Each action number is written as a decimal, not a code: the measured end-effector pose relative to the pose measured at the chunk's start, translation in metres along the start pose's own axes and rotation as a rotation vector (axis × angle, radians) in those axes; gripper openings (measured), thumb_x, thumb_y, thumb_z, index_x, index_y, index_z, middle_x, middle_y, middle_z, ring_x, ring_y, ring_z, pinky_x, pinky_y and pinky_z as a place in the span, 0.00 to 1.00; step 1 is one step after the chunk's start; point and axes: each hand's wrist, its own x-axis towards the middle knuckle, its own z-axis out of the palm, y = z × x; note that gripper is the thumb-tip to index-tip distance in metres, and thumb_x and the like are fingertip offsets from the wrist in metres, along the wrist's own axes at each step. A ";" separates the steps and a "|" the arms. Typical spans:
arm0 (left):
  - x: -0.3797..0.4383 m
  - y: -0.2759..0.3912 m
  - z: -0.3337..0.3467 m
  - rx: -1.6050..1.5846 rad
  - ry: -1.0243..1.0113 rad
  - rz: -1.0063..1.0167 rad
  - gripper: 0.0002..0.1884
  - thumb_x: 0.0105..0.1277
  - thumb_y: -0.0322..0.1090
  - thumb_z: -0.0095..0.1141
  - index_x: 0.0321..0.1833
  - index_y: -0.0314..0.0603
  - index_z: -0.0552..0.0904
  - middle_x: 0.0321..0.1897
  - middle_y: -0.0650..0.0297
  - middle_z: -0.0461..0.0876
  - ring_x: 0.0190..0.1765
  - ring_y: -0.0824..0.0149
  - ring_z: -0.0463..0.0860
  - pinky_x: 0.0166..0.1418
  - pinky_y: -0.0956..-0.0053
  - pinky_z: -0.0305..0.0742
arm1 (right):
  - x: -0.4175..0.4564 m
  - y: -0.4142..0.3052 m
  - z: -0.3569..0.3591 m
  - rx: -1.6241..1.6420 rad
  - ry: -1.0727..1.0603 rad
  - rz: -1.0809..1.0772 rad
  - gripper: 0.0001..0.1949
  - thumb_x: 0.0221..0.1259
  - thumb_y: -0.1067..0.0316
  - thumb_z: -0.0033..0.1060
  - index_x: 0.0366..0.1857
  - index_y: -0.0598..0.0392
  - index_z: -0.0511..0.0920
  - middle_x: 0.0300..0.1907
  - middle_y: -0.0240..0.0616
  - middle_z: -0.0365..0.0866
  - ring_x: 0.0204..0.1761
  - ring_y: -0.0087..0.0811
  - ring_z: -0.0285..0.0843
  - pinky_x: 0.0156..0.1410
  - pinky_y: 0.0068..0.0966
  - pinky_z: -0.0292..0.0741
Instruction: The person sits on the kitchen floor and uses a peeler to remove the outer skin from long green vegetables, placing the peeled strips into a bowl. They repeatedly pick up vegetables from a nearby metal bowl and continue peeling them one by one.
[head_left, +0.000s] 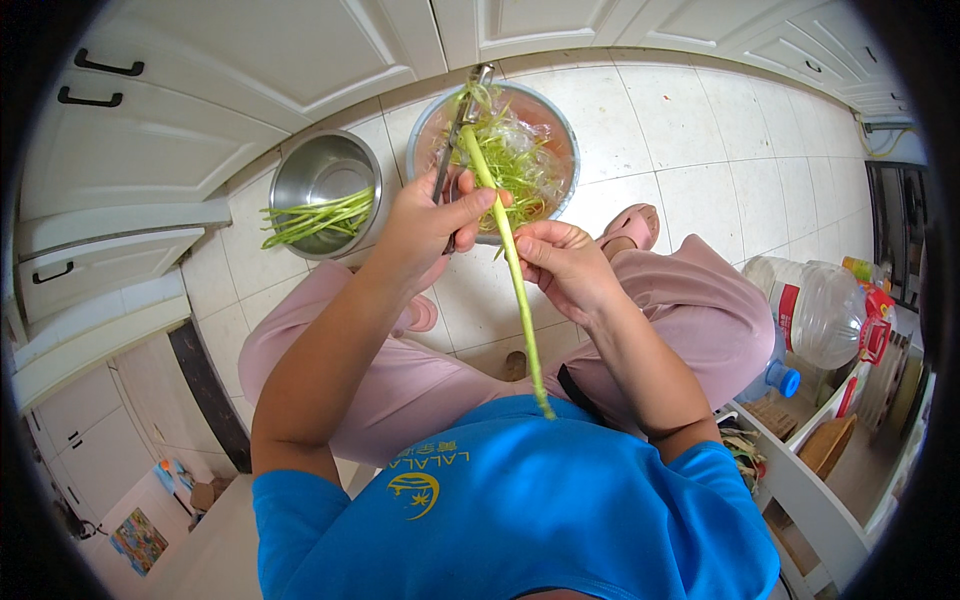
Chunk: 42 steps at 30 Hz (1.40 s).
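My left hand (442, 217) grips the handle of a metal peeler (469, 97) and also steadies a long green stalk (517, 277), which looks like asparagus or a similar stem vegetable. My right hand (562, 262) pinches the same stalk at mid-length. The stalk's upper end lies by the peeler head, over a round basin (574, 154); its lower end reaches my blue shirt. Green peelings (510, 161) and clear plastic fill the basin. Left of it, several thin green stalks (322, 214) rest in a stainless steel bowl (379, 169), their ends over its rim.
White cabinets (225, 60) with black handles line the far and left sides of the tiled floor (697, 142). At the right stand large clear plastic bottles (810, 315), a blue-capped bottle (786, 381) and a white rack (817, 487) holding kitchen items.
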 end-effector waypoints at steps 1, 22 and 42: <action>0.000 0.000 0.000 -0.002 -0.009 -0.009 0.08 0.66 0.26 0.57 0.39 0.47 0.70 0.41 0.52 0.83 0.19 0.81 0.68 0.22 0.89 0.61 | -0.001 -0.001 0.001 -0.044 -0.005 -0.032 0.08 0.63 0.70 0.62 0.42 0.59 0.82 0.37 0.36 0.84 0.37 0.24 0.82 0.44 0.20 0.81; -0.002 0.008 -0.015 -0.077 -0.049 -0.063 0.07 0.67 0.27 0.54 0.40 0.47 0.69 0.44 0.48 0.82 0.19 0.80 0.66 0.23 0.85 0.60 | 0.008 -0.012 -0.002 -0.006 0.119 -0.142 0.12 0.68 0.71 0.54 0.52 0.62 0.76 0.44 0.40 0.83 0.43 0.26 0.82 0.51 0.20 0.80; -0.015 -0.006 -0.019 -0.016 -0.153 -0.199 0.09 0.66 0.29 0.56 0.42 0.48 0.69 0.37 0.52 0.82 0.19 0.79 0.67 0.22 0.87 0.59 | 0.028 -0.026 0.012 0.057 -0.127 -0.331 0.22 0.66 0.75 0.55 0.62 0.57 0.63 0.57 0.45 0.77 0.56 0.32 0.78 0.61 0.25 0.77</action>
